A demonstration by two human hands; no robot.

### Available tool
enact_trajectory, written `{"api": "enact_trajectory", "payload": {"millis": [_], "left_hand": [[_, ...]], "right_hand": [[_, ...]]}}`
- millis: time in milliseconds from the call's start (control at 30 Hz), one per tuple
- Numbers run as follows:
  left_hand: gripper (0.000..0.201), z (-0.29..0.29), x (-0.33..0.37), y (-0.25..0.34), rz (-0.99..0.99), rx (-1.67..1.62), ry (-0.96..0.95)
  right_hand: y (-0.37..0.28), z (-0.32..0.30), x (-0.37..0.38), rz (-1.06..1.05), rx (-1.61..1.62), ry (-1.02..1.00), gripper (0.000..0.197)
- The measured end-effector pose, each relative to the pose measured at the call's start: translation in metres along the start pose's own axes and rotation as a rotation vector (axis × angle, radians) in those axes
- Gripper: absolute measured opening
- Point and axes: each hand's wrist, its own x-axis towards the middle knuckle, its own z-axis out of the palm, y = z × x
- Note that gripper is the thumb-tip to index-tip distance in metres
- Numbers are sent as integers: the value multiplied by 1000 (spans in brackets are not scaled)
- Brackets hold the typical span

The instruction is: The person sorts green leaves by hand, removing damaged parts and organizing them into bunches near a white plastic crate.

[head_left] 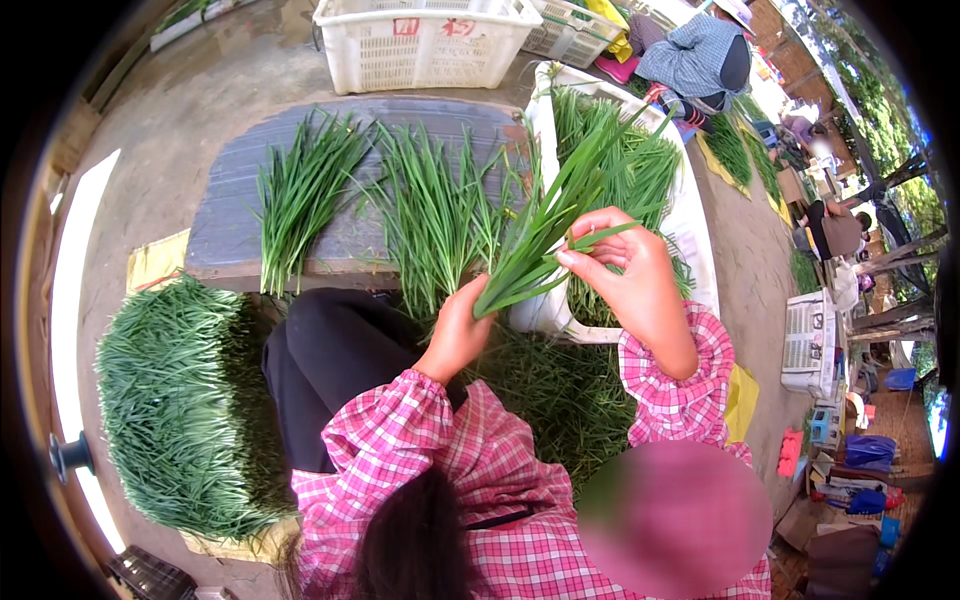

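My left hand [456, 332] is closed round the lower end of a bunch of green chives [545, 225], whose long flat leaves fan up and to the right. At the side of this bunch, my right hand [632, 278] pinches a chive leaf [603, 236] between thumb and forefinger. Beyond my hands, a loose pile of chives [425, 205] lies on a dark grey board [240, 170]. A neater bunch [310, 190] rests to its left. Under and behind my right hand stands a white crate [700, 250] filled with more chives.
A large stack of chives [180, 400] stands at my left on yellow sacking. Loose leaves [560, 395] cover the ground by my lap. White plastic crates [425, 50] stand at the far side and at the right [808, 340]. Other people [695, 60] sit farther off at the right.
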Motion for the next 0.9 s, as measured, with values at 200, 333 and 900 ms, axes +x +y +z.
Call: {"api": "enact_trajectory", "payload": {"millis": [200, 333, 900], "left_hand": [[30, -2, -2, -5, 9, 12, 101], [36, -4, 0, 1, 102, 155, 170], [45, 0, -2, 0, 216, 473, 246]], "right_hand": [[2, -5, -1, -188, -181, 29, 18], [2, -15, -8, -153, -308, -20, 13], [28, -5, -28, -424, -1012, 21, 31]]}}
